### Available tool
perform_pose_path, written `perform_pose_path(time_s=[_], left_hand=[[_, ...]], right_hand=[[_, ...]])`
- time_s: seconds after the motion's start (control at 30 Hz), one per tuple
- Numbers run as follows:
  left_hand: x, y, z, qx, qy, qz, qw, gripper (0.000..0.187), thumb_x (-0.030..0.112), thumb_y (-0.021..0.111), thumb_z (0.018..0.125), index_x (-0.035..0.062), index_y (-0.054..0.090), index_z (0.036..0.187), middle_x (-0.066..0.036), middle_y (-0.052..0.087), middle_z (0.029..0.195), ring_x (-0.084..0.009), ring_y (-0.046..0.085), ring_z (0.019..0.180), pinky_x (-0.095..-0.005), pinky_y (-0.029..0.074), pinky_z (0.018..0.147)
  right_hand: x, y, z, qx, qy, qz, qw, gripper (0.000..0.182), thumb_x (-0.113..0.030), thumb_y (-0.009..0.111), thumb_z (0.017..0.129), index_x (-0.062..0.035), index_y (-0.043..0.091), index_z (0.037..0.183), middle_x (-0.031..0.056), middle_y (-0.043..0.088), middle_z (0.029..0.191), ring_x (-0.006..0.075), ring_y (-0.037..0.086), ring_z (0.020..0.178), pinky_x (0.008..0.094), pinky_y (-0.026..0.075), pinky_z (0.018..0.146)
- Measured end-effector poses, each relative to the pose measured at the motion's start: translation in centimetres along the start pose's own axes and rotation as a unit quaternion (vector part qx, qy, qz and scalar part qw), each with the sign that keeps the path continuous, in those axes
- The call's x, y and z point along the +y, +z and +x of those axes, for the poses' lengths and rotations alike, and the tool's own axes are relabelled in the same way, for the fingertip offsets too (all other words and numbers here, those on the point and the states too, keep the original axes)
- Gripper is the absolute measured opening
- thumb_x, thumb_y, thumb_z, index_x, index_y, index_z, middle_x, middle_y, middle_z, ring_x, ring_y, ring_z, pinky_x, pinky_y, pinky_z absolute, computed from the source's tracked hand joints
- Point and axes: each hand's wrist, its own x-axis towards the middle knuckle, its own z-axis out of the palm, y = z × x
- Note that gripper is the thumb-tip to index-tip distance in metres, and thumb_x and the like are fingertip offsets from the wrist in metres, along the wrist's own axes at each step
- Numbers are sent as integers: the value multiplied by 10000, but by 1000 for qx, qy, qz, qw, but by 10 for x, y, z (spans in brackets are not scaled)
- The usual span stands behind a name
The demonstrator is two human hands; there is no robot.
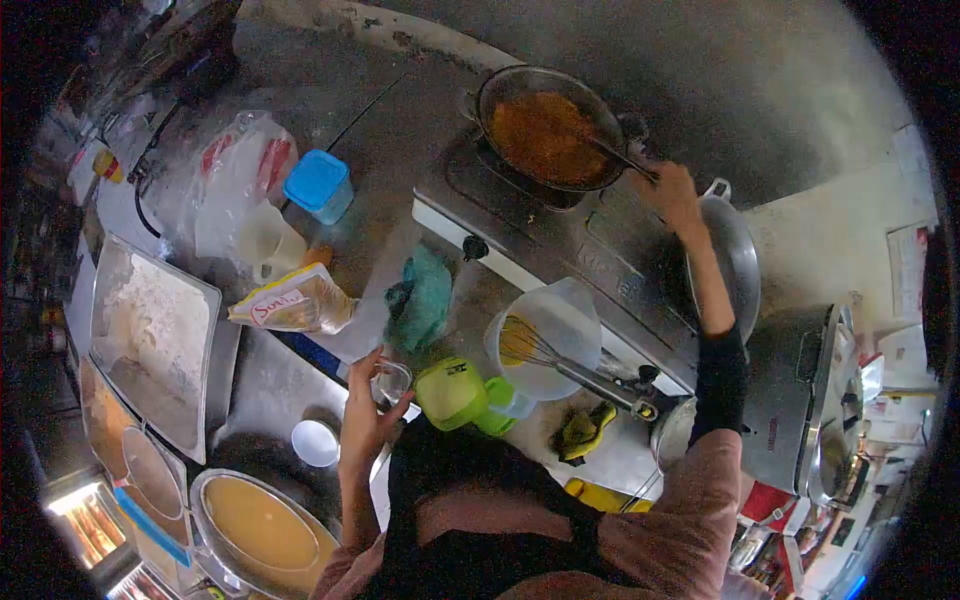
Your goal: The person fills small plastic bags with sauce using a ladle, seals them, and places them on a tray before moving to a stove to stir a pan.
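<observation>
My right hand [672, 203] is closed round the dark handle of a stirring utensil [622, 158]. Its far end reaches into a wok [484, 112] of orange-brown food [545, 135] on the gas stove [600, 255]; the tip is hidden in the food. Lower down, my left hand [368, 405] has its fingers curled round a small clear cup [393, 380]. Just right of that cup are a lime-green lidded container [452, 392] and a translucent bowl [575, 310]. A whisk [575, 370] rests across the bowl, its wires over something yellow inside.
Left of the stove stand a blue-lidded tub [318, 185], a white mug [275, 245], a food packet [295, 300] and a teal plastic bag [425, 295]. A tray of white powder [212, 350] and a basin of tan liquid [205, 490] are at lower left. A large pan [735, 260] stands right.
</observation>
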Motion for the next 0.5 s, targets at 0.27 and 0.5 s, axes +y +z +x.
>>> perform_pose_path(time_s=[0.27, 0.5], left_hand=[[-1, -6, -4, 3, -26, -12, 1000, 723, 99, 730, 681, 53, 351, 1295, -144, 480, 1075, -285, 513, 995, -377, 414, 863], [1, -9, -5, 9, -26, -11, 1000, 712, 104, 726, 689, 54, 352, 1293, -144, 477, 1056, -286, 511, 994, -373, 408, 865]], right_hand=[[-33, -56, -22, -83, -17, 45, 995, 411, -366, 665, 748, 31, 650, 854, 220, 603, 705, 340, 614, 704, 393, 458, 662], [-15, -10, 1, 3, -29, -29, 999, 424, -429, 597, 774, -17, 654, 859, 216, 615, 792, 385, 595, 749, 431, 478, 676]])
